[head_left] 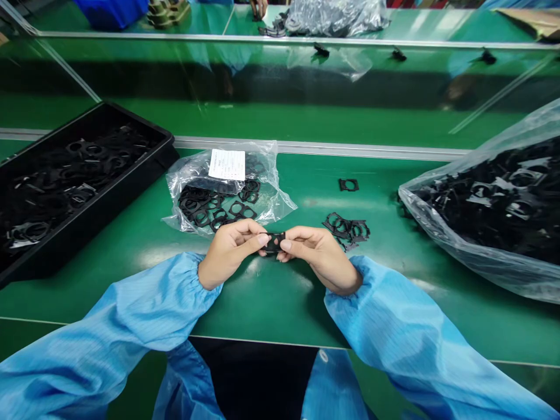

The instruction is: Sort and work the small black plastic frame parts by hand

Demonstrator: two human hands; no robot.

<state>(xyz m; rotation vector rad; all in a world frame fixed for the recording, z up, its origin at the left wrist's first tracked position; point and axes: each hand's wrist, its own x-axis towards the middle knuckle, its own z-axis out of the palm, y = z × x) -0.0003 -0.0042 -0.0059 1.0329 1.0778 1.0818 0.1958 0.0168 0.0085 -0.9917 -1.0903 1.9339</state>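
Left hand [230,254]: fingers pinching toward 3 o'clock, wrist at 7 o'clock.
Right hand [319,259]: fingers pinching toward 9 o'clock, wrist at 5 o'clock.
Blue-sleeved arms [109,326]: reaching in from 8 and 4 o'clock.

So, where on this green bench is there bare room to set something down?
Bare green mat shows in front of the left hand and right hand, and behind the loose black frames, around a lone frame, up to the big clear bag. It is crowded between the small bag and those frames, around the held frame, and along the black tray.
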